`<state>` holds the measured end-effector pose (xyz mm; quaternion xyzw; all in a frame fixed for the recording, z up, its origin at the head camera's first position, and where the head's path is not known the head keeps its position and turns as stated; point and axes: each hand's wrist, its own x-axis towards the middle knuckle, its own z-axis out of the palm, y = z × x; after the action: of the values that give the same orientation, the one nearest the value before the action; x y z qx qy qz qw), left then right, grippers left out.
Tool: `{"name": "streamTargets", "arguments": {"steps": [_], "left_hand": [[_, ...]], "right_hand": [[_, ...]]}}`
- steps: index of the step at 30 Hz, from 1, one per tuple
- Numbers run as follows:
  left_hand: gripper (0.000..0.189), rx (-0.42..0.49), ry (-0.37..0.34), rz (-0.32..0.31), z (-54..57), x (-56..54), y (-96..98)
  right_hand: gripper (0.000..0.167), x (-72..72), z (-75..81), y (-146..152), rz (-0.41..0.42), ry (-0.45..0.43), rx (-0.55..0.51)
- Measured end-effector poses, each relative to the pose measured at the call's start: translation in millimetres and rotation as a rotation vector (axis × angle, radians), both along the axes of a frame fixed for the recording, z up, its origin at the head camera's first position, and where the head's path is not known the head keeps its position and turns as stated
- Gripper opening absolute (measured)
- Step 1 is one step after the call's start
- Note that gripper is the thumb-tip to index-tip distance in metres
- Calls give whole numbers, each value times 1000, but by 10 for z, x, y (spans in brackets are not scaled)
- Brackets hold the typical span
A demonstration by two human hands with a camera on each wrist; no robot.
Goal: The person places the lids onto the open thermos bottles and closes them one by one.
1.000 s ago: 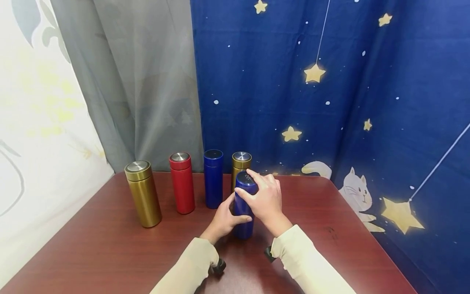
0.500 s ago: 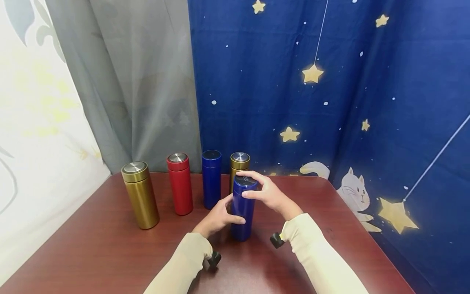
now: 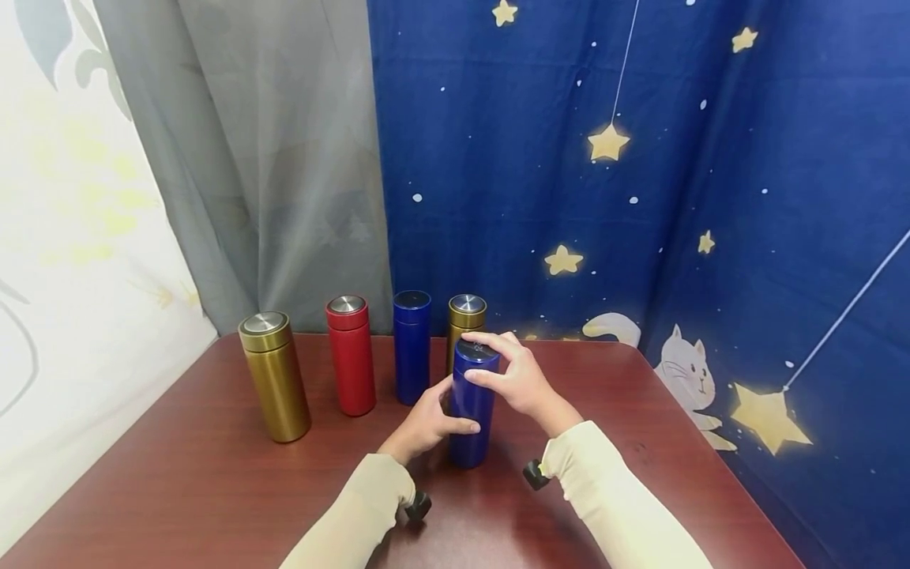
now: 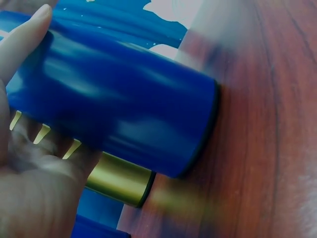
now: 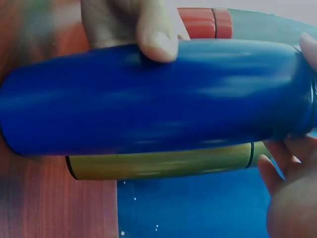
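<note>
A blue thermos bottle (image 3: 471,438) stands upright on the table, close in front of me. My left hand (image 3: 425,423) grips its body from the left, with the thumb across the near side; the left wrist view shows the fingers running behind it. Up at the lid (image 3: 478,351), which has a glossy black top with small lit marks, my right hand (image 3: 524,385) holds the rim between thumb and fingers. The right wrist view shows the blue body side-on, with the right-hand fingertips around the lid end.
Behind it stand a gold thermos (image 3: 465,316), partly hidden, and a second blue thermos (image 3: 412,356). Farther left are a red thermos (image 3: 351,363) and a larger gold thermos (image 3: 277,387). A starry blue curtain (image 3: 498,158) and a grey curtain (image 3: 306,158) hang behind the table (image 3: 178,474).
My right hand has turned on the lid, its wrist swinging outward to the right and the hand lying lower. The left hand keeps its grip; the bottle stays in about the same spot.
</note>
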<state>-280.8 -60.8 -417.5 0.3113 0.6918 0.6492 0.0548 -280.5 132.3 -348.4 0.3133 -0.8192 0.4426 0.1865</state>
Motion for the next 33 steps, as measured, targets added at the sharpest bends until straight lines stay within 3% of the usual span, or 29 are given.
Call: {"name": "streamTargets", "arguments": {"steps": [7, 16, 25, 33], "left_hand": [[73, 6, 59, 55, 2, 40, 36], [75, 5, 89, 138, 0, 129, 61], [77, -11, 105, 170, 16, 162, 72], [82, -32, 101, 183, -262, -41, 87]], "right_hand": [[51, 70, -62, -124, -177, 176, 4], [49, 140, -99, -253, -323, 241, -9], [50, 140, -70, -250, -318, 204, 20], [63, 181, -29, -185, -215, 43, 36]]}}
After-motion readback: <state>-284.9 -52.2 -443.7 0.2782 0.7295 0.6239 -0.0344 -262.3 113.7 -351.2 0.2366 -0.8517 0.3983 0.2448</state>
